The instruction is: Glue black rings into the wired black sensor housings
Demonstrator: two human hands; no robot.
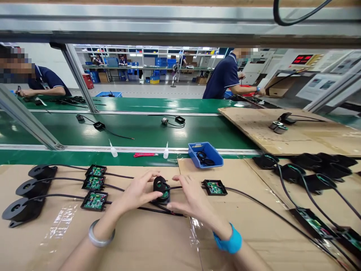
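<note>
In the head view my left hand (138, 192) has its thumb and fingers around a small black round housing (160, 184) with a holed flap and green circuitry inside. My right hand (193, 197) is just right of it, thumb and forefinger spread apart. A black cable (176, 187) runs from the housing past these fingers to a green circuit board in a black tray (214, 187). On the left lie several black horn-shaped housings (24, 207), cabled to boards in black trays (95, 200). More cables pass beneath my hands.
A blue bin (205, 155) with black rings stands behind my hands, beside two white dropper bottles (166, 151) and a red cutter (145, 154). Black housings (316, 182) crowd the right. Beyond runs a green conveyor (135, 131); two co-workers (221, 77) stand across it.
</note>
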